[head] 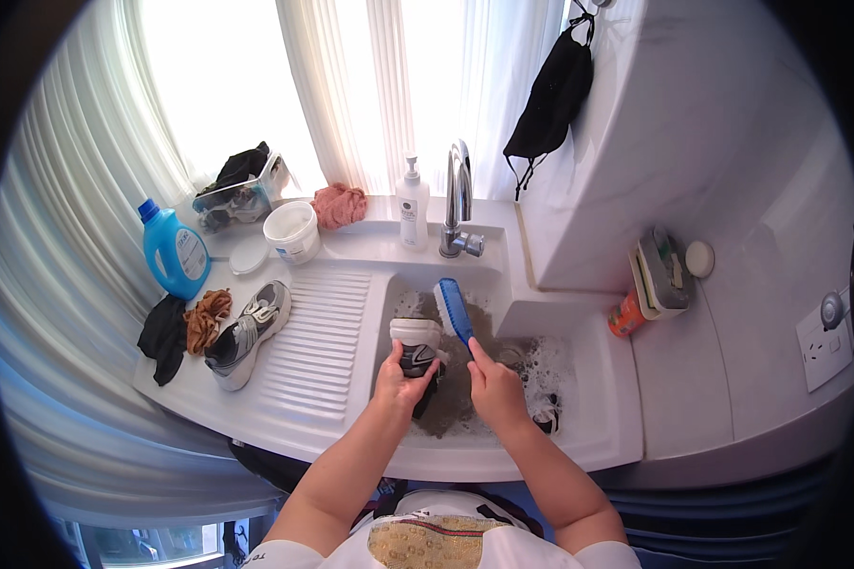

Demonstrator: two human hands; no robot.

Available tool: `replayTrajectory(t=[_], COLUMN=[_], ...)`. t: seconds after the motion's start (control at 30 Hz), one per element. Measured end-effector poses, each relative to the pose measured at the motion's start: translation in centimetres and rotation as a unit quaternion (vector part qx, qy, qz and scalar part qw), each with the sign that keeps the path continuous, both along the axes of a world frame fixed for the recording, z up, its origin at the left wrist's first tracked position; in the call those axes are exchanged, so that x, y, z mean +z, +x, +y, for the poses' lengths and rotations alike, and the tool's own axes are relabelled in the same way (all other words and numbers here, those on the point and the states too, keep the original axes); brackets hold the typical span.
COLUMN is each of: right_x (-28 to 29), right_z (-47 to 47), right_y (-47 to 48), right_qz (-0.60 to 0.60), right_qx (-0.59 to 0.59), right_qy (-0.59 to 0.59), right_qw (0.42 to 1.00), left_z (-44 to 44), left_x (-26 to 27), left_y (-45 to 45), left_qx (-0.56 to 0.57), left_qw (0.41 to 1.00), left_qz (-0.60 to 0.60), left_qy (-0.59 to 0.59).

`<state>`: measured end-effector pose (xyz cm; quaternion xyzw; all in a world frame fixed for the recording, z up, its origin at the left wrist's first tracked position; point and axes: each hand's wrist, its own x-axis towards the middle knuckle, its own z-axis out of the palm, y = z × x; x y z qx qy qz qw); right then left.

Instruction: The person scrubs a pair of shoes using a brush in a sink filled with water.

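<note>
My left hand (400,380) grips a dark sneaker with a pale sole (415,333), held over the sink. My right hand (495,384) is closed around the handle of a blue scrubbing brush (455,310) with white bristles, just right of the sneaker. Murky grey water with foam lies in the white sink (612,398) beneath both hands. A black and white item (546,415) sits partly in the water at the sink's right side. On the left of the drainboard (320,334) rests a grey and white sneaker (250,334).
A chrome faucet (458,206) and a white pump bottle (412,206) stand behind the sink. At left are a blue detergent bottle (176,250), a white tub (292,233), crumpled cloths (208,320) and a clear bin (245,195). A sponge holder (659,277) is at right.
</note>
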<state>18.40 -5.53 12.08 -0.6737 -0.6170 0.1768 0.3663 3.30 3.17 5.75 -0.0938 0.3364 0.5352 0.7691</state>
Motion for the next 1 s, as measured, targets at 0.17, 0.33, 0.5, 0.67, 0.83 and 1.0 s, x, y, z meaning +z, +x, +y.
replayTrajectory(t=[0.17, 0.33, 0.5, 0.67, 0.83, 1.0], right_x=[-1.3, -7.0, -13.4, -4.2, 4.5, -3.3], right_z=[-1.4, 3.9, 1.3, -2.0, -6.4, -2.0], right_y=[-1.4, 2.1, 5.6, 6.9, 4.8, 1.6], right_qz=[-0.014, 0.005, -0.068, -0.035, -0.102, -0.165], right_qx=[0.032, -0.027, 0.003, 0.012, 0.108, 0.078], right_qy=[-0.005, -0.142, -0.327, -0.269, -0.223, -0.212], right_qw=[0.999, 0.989, 0.943, 0.962, 0.963, 0.960], left_z=[-0.1, -1.5, -1.6, -1.3, -0.6, -1.9], left_x=[0.0, 1.0, 1.5, 0.6, -2.8, -2.7], left_y=[0.0, -0.4, -1.1, -2.4, -3.0, -2.0], left_qx=[0.002, -0.125, -0.244, -0.308, -0.414, -0.435], left_qw=[1.000, 0.992, 0.960, 0.903, 0.782, 0.719], left_qz=[-0.020, 0.018, 0.111, 0.265, 0.429, 0.526], left_qy=[-0.011, 0.008, 0.077, 0.141, 0.181, 0.131])
